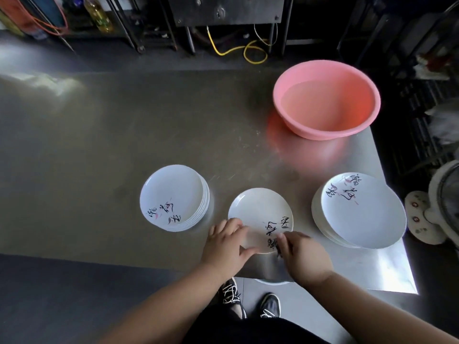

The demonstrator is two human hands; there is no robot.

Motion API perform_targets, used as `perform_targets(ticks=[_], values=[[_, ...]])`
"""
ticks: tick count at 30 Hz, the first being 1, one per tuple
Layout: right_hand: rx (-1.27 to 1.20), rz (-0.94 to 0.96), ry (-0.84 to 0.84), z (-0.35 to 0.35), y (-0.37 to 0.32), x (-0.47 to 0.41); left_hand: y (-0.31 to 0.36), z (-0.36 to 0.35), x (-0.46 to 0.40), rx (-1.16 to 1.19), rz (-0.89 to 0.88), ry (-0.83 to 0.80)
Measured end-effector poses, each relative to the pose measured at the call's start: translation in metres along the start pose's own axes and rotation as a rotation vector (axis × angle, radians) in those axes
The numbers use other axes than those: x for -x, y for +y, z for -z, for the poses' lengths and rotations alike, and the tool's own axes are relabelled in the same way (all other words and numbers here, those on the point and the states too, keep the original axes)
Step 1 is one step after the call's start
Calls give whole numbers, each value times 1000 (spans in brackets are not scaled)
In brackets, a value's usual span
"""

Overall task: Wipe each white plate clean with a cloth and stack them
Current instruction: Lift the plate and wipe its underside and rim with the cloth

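While gripping the plate [258,209], left hand [224,244] curled, thumb on rim.

The plate [258,212] between the hands is white with black brush lettering and small pink strokes, as are the top plates of the left stack [171,197] and right stack [362,209]. The basin [325,100] is pink; the table [124,135] is grey steel.

Commercial kitchen: steel worktable [124,145], plate stacks [173,197], oil bottle [98,14].
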State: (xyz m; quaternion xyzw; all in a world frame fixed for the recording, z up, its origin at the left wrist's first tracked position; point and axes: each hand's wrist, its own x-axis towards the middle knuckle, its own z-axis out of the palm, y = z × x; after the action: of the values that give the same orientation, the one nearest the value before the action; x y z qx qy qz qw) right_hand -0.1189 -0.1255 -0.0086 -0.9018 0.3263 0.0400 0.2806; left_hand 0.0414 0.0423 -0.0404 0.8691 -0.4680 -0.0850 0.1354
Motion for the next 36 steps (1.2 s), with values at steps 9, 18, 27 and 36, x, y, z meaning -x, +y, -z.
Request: perform_targets(ticks=[9,18,27,36], values=[[373,-274,-419,27,-13,-64,-15,38,-55,44,375,-441],[300,-433,-594,46,-49,-94,-14,60,-91,311,503,-629],[-748,-437,290,89,-69,-64,-15,103,-103,947,532,-265],[-316,37,499,151,-85,-61,-14,180,-139,1806,275,-249]])
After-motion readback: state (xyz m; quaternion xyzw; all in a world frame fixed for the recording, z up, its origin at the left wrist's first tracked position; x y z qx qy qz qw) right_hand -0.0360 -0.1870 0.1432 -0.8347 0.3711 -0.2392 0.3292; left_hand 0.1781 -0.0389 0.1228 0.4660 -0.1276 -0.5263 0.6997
